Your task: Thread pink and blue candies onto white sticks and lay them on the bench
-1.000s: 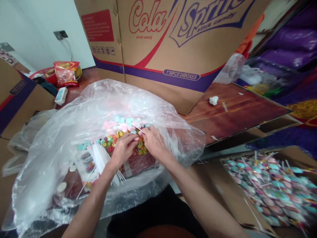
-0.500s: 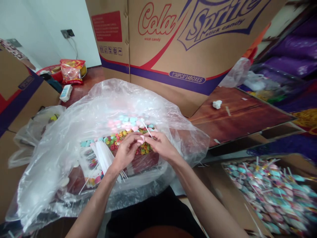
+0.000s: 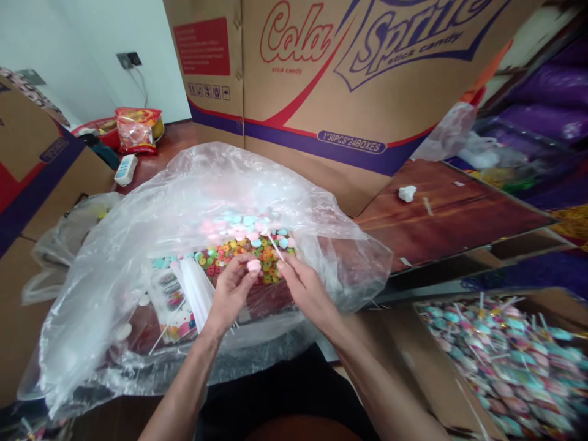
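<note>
Forearms ran forward over a dark lap to the open mouth of a big clear plastic bag (image 3: pixel 114 257). At that mouth the left hand (image 3: pixel 232 293) pinched a pink candy (image 3: pixel 253 265) between thumb and fingertips. Just beside it, the right hand (image 3: pixel 307 288) gripped a thin white stick (image 3: pixel 274 246) that slanted up and away. Its lower end was close to the candy, but I could not tell whether they touched. Left of the hands lay a bundle of white sticks (image 3: pixel 197 293). Just beyond the fingers sat a heap of coloured ring candies (image 3: pixel 239 252), with pastel pieces (image 3: pixel 234 222) behind. Off to the right a cardboard box (image 3: pixel 413 373) held wrapped lollipops (image 3: pixel 505 361). Farther back stood a wooden table (image 3: pixel 459 214) and a tall carton (image 3: pixel 367 122) printed Cola and Sprite.
</note>
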Action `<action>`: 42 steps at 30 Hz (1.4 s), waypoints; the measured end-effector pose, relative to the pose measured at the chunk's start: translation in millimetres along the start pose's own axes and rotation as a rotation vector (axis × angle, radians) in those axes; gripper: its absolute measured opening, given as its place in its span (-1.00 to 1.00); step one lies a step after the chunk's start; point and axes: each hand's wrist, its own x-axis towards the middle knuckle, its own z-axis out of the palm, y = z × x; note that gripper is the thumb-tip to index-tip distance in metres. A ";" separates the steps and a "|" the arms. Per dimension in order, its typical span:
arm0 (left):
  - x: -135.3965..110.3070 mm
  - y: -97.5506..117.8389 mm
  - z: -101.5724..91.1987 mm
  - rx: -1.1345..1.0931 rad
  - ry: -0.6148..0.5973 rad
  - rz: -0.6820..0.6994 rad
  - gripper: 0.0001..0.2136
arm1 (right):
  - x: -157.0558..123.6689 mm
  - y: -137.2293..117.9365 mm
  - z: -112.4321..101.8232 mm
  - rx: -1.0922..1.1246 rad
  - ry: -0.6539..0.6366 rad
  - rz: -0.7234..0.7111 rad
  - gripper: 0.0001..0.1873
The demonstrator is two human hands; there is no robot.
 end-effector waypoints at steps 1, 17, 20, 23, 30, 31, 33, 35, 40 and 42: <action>0.0 -1.0 -0.8 -0.062 0.035 -0.030 -0.73 | -8.1 -1.8 -0.6 -0.018 -0.009 -0.011 -0.71; -21.1 -11.9 -6.6 0.249 0.262 0.037 -0.77 | -42.3 -1.7 18.2 -0.038 -0.175 0.043 -0.70; -27.8 -17.0 -7.8 0.400 0.306 0.136 -0.80 | -46.8 -3.0 27.5 0.048 -0.169 0.109 -0.68; -33.2 -17.7 -3.4 0.460 0.335 0.157 -0.79 | -50.9 -5.6 41.3 0.142 -0.117 0.142 -0.69; -36.3 -3.6 15.8 0.457 0.145 0.153 -0.74 | -35.2 2.0 44.4 0.240 0.002 0.150 -0.67; -32.9 -1.6 17.7 0.448 0.112 0.146 -0.73 | -32.4 5.3 39.6 0.214 0.010 0.147 -0.66; -21.5 1.0 20.6 0.468 0.116 0.141 -0.71 | -29.4 11.9 27.6 0.135 0.015 0.138 -0.65; -5.8 1.6 22.8 0.571 0.195 0.147 -0.72 | -29.9 16.9 15.3 0.048 0.022 0.140 -0.65; 23.1 -4.5 29.0 0.903 0.187 0.201 -0.86 | -37.5 20.7 0.1 -0.056 0.019 0.172 -0.67; 23.8 -7.5 30.2 0.925 0.155 0.244 -0.87 | -39.4 20.2 0.4 -0.088 0.012 0.160 -0.66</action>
